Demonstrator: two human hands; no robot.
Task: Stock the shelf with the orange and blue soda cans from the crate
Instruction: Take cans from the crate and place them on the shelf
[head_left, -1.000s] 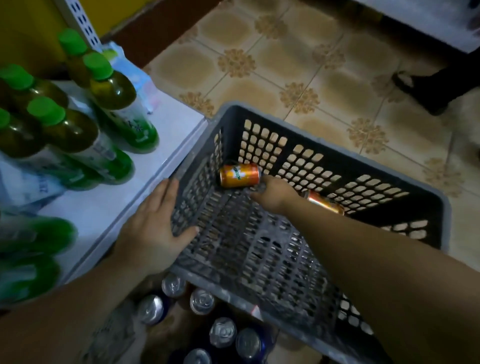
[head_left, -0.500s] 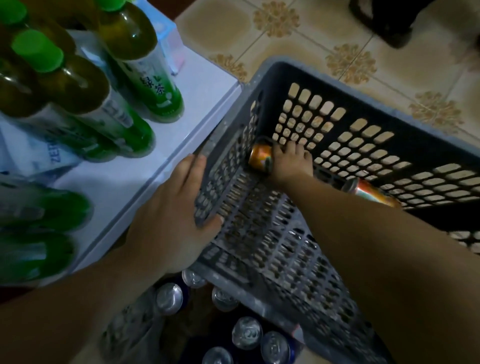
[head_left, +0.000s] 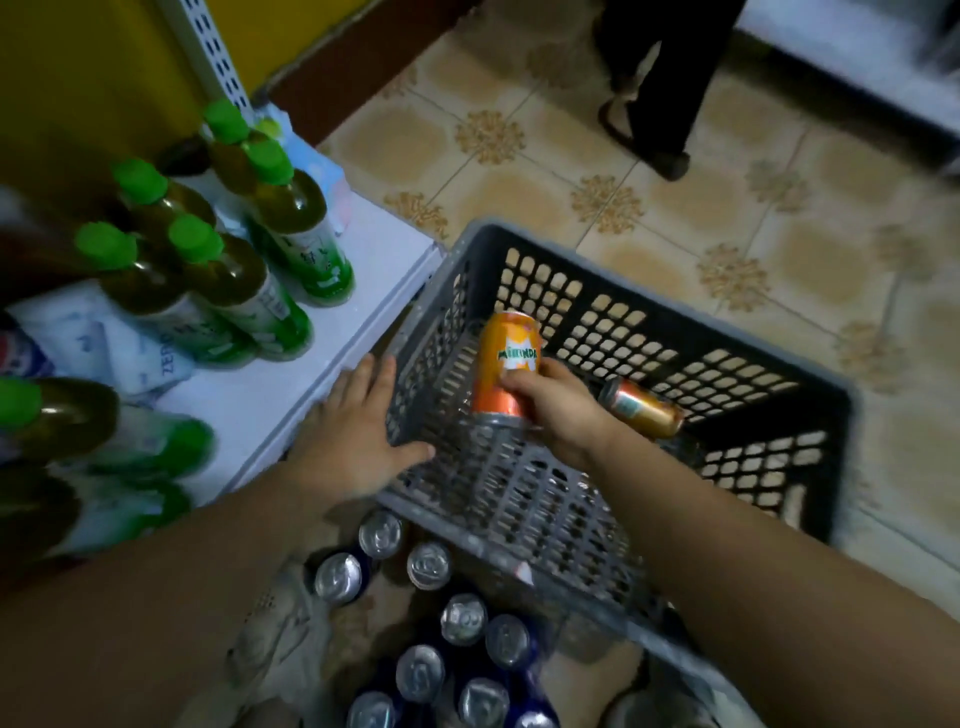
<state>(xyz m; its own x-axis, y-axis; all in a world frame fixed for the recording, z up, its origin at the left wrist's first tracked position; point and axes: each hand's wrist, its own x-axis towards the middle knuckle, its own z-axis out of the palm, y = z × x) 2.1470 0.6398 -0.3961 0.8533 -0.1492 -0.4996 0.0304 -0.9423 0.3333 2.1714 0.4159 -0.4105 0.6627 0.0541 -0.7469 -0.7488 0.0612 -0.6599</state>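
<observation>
1. The right hand (head_left: 558, 410) grips an orange can (head_left: 506, 364) inside the grey crate (head_left: 493, 499), fingers and thumb wrapped round its lower half. The can stands nearly upright by the crate's left wall.
2. The left hand (head_left: 358, 441) lies flat on the crate's left rim with fingers straight, holding nothing and probably steadying the crate.
3. A second orange can (head_left: 644, 408) lies on its side in the crate, just right of the right hand.
4. The blue cans (head_left: 467, 623) stand upright below the crate's near edge. The white shelf (head_left: 363, 270) on the left carries green-capped bottles (head_left: 234, 280).
5. The can looks sealed, so it is likely fairly heavy for its size. Its smooth, stiff metal may slip, and its thin wall can dent.
6. A wrap round the middle of the body should hold best, away from the rims and without hard squeezing.
</observation>
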